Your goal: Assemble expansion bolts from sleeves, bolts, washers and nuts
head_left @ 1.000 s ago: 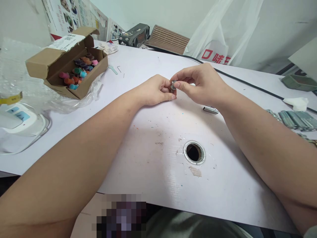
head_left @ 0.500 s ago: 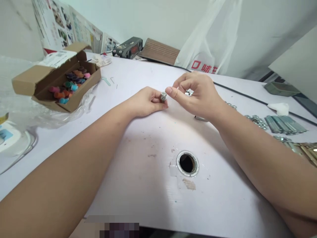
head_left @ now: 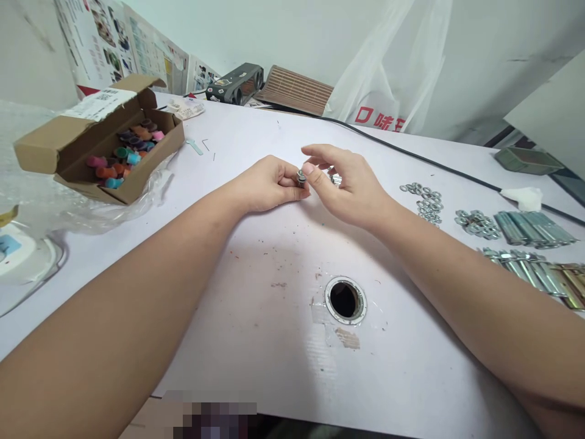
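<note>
My left hand (head_left: pixel 269 186) is closed, its thumb and fingers pinching a small silvery bolt (head_left: pixel 301 176) upright just above the table. A nut or washer shows at the bolt's top; its lower end is hidden by the fingers. Close on its right, my right hand (head_left: pixel 345 186) has its thumb at the top of that bolt, with its fingers curved above. Under these fingers shows a shiny metal bolt (head_left: pixel 336 180), mostly hidden by the hand, which carries it against the palm.
Right: washers (head_left: pixel 427 201), nuts (head_left: pixel 478 224), grey metal sleeves (head_left: pixel 532 228), silvery bolts (head_left: pixel 525 265) and brass-coloured ones (head_left: pixel 571 283). Left: an open cardboard box (head_left: pixel 159 143) of coloured pieces. A metal-rimmed hole (head_left: pixel 326 299) lies in front; a black cable (head_left: pixel 411 155) crosses behind.
My right hand has moved left and slightly down, its thumb coming to the top of the bolt in my left hand. The metal bolt under its fingers moved with it. More washers show.
</note>
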Tool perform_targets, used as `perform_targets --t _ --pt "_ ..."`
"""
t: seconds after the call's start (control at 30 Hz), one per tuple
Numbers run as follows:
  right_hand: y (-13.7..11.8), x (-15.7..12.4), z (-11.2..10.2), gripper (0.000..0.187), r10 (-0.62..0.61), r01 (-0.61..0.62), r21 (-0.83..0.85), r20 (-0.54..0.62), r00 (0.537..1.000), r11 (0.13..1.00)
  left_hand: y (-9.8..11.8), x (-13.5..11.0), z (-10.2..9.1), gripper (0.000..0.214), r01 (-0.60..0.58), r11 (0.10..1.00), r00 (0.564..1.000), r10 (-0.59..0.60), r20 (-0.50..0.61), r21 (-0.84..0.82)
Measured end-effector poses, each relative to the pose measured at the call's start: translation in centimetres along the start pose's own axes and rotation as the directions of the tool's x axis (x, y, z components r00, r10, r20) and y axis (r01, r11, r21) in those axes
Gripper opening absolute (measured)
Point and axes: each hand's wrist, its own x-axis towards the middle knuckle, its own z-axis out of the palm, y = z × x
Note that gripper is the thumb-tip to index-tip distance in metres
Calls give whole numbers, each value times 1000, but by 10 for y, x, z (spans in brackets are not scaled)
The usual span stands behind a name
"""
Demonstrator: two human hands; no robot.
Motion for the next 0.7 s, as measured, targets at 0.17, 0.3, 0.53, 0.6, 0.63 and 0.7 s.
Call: perform_targets --t 0.17,0.3,0.53,0.6,0.63,0.7 --pt "-9 -4 -7 70 123 -124 2 -130 984 992 -1 1 3 18 23 999 1000 -24 -19 -44" --pt "-9 -6 -7 31 156 -161 -30 -123 980 987 -8 3 3 19 -16 999 1000 16 8 -29" --pt "3 -5 6 20 43 -48 -154 -34 998 987 -3 -1 3 26 -13 1000 999 14 -46 16" --pt "3 -5 7 17 41 -53 -195 -64 997 979 -1 -1 4 24 -26 999 998 28 -64 35" --pt "2 -5 8 16 55 -68 -210 -68 996 975 0 0 5 23 -27 998 997 31 -72 52" --pt "-1 -4 10 14 94 -110 -226 -78 992 968 2 0 7 21 -24 995 995 33 -95 94"
